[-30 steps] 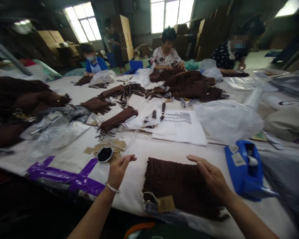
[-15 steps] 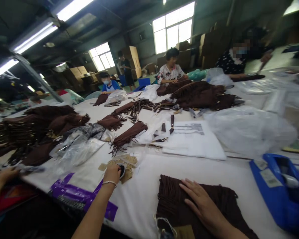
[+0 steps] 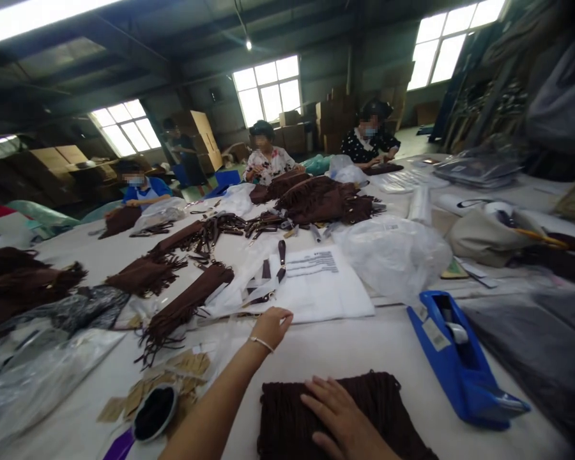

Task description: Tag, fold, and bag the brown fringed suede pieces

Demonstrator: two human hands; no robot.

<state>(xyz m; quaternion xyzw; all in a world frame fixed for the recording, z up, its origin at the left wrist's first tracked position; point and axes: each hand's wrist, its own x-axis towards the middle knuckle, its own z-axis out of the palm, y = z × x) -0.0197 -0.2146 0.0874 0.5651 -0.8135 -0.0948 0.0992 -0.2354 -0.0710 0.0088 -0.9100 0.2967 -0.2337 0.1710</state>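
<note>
My right hand (image 3: 335,412) lies spread on a dark brown fringed piece (image 3: 287,421) at the bottom centre. Over the front edge of a white padded sheet (image 3: 335,294) with printed lines is my left hand (image 3: 271,329), its fingers pressed together; whether it holds anything is too small to tell. Beyond it a brown strap (image 3: 282,255) with metal fittings lies on the sheet. A round container with black contents (image 3: 154,414) sits by small tan cards (image 3: 186,370), left of my left forearm.
A blue tape dispenser (image 3: 460,364) stands at the right. Clear plastic bags (image 3: 393,252), brown fringed pieces (image 3: 191,294) and straps cover the table's middle. Several people sit or stand across the table, one in a floral shirt (image 3: 271,160).
The view has turned to the right. My left hand has moved from the black-filled container to the edge of the white sheet. My right hand still rests on the brown piece.
</note>
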